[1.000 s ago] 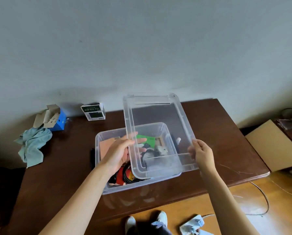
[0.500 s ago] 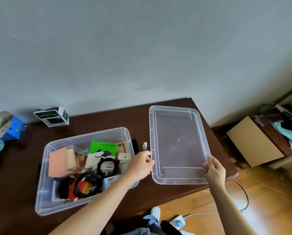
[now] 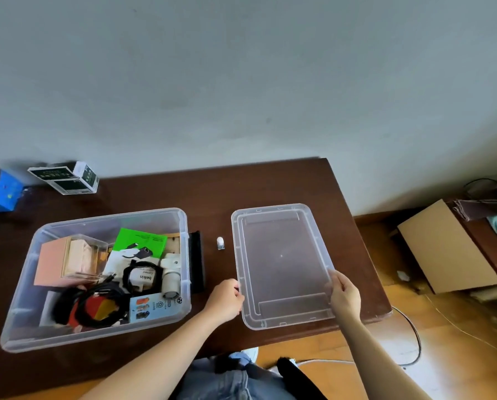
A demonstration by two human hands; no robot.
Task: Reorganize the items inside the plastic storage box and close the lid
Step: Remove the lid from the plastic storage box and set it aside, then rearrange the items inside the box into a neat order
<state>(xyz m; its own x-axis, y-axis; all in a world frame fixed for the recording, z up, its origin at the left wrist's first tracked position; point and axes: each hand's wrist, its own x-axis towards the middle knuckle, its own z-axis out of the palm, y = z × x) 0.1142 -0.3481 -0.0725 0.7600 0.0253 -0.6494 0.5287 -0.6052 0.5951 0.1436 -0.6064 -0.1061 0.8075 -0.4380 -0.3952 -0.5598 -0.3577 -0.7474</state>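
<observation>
The clear plastic storage box (image 3: 25, 287) stands open on the left of the dark wooden table (image 3: 270, 186). Inside lie a pink box (image 3: 49, 265), a green and white package (image 3: 139, 245), coiled black cables (image 3: 97, 306), a white adapter (image 3: 170, 274) and a light blue card (image 3: 149, 308). The clear lid (image 3: 281, 264) lies flat on the table to the right of the box. My left hand (image 3: 225, 301) grips the lid's left edge near the front. My right hand (image 3: 344, 293) holds its right edge.
A small white object (image 3: 220, 243) and a black flat item (image 3: 197, 261) lie between box and lid. A white and green carton (image 3: 65, 177) and a blue box (image 3: 2, 193) sit at the back left. Cardboard (image 3: 446, 249) and cables lie on the floor at right.
The lid has been carried from above the box to the right and set down flat on the table. Both hands stayed on its edges. The view shifted right.
</observation>
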